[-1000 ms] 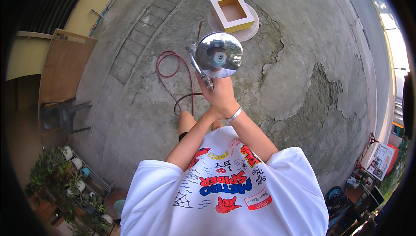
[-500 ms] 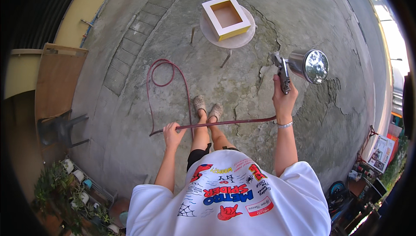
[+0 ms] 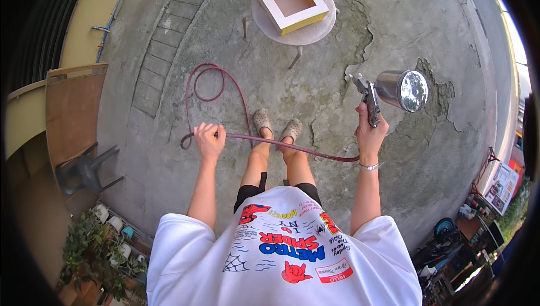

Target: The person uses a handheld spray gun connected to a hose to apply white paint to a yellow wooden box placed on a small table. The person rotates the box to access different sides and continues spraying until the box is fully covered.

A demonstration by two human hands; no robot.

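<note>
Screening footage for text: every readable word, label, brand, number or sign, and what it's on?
White shirt: large red and blue lettering, smaller black text, red-and-white printed tag; wording withheld.
Board at right: too small to read.
Spray gun, hose, box: no text visible.

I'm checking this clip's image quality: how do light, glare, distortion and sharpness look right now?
Head view: soft daylight, without hard shadows, on the concrete floor; head view: bright reflections on the metal cup, a washed-out strip at far right; head view: fisheye bending in the dark ribbed panel, black corners; head view: spray gun and hose fairly sharp.
</note>
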